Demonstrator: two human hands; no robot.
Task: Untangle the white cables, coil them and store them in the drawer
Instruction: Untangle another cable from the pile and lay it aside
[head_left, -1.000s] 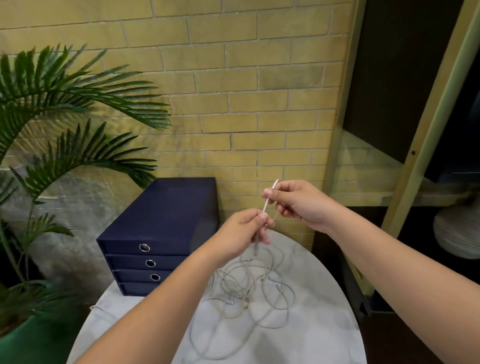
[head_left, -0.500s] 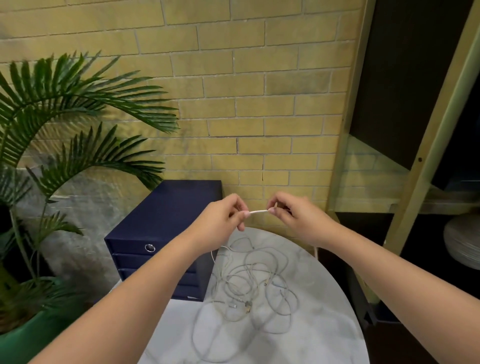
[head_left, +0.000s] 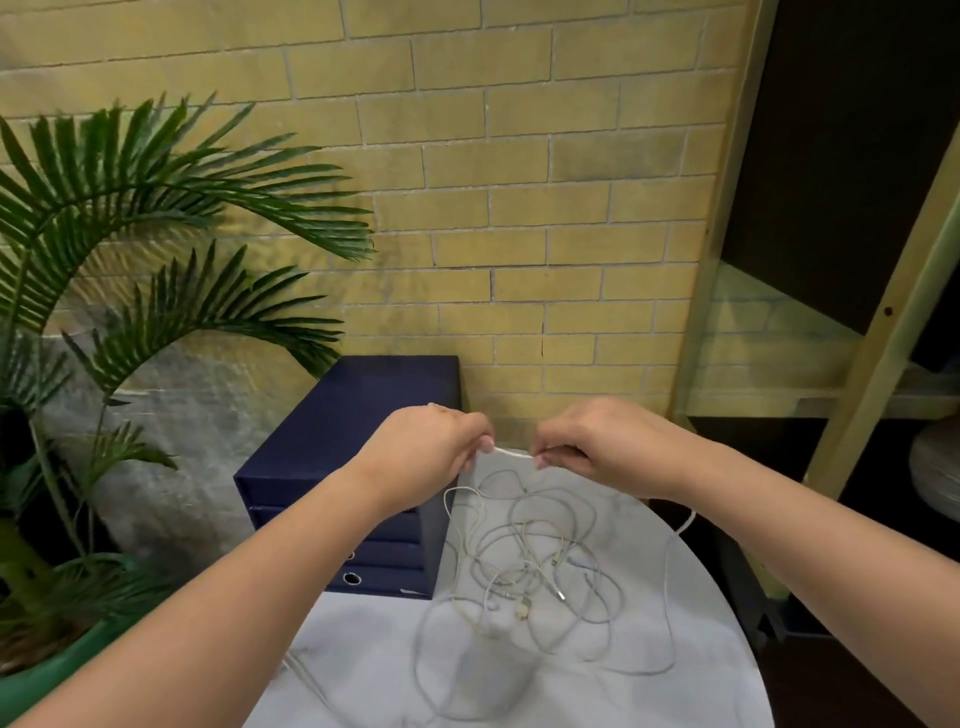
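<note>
A tangle of white cables (head_left: 535, 582) lies in loose loops on the round marble table (head_left: 701, 691). One white cable (head_left: 511, 453) is stretched level between my two hands, raised above the tangle. My left hand (head_left: 426, 457) pinches its left part, my right hand (head_left: 597, 447) pinches its right part, a short gap apart. From my left hand the cable hangs down into the tangle. A navy drawer box (head_left: 358, 441) with ring pulls stands at the table's back left, all its drawers shut; my left arm hides part of its front.
A palm plant (head_left: 130, 249) in a green pot (head_left: 36, 680) stands left of the table. A yellow brick wall (head_left: 519, 208) rises behind. A wooden shelf frame (head_left: 872, 353) stands at the right, close to the table's edge. A cable end (head_left: 685, 522) hangs over the right rim.
The held cable went from upright to level. Both hands rose slightly and moved apart, pulling a short length taut. The camera view shifted downward and to the left.
</note>
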